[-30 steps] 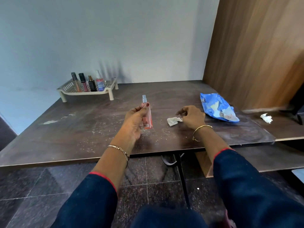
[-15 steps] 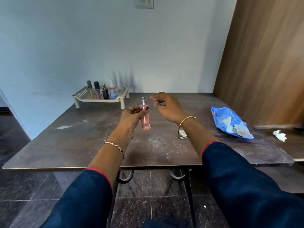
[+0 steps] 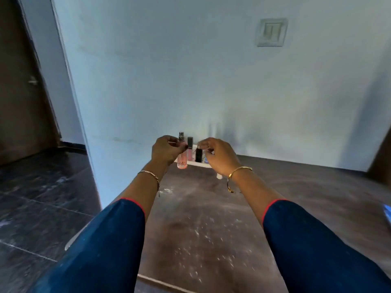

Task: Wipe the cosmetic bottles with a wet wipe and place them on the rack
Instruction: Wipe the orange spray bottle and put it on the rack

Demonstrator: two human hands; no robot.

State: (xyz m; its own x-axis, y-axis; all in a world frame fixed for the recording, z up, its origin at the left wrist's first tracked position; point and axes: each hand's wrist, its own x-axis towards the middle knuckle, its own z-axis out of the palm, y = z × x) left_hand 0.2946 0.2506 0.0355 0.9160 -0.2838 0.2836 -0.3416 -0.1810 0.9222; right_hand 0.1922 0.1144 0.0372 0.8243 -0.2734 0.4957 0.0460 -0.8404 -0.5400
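Observation:
My left hand (image 3: 167, 151) grips a slim pink spray bottle (image 3: 182, 160) with a silver nozzle, held upright just in front of the white rack (image 3: 197, 163) at the table's far end by the wall. On the rack stand a pink lip gloss tube (image 3: 190, 148) and a small black bottle (image 3: 198, 155); the hands hide the rest of it. My right hand (image 3: 218, 156) hovers beside the rack with fingers loosely curled and nothing in them, its fingertips close to the black bottle's top. No wet wipe is in view.
The dark brown table (image 3: 211, 225) is flecked with white specks. A blue packet's corner (image 3: 388, 213) shows at the right edge. A pale wall (image 3: 190, 81) rises right behind the rack, with a doorway and dark tiled floor (image 3: 42, 197) to the left.
Both hands have moved forward to the rack, the left one carrying the pink bottle. The right hand left the wipe on the table. My view has swung up and towards the wall.

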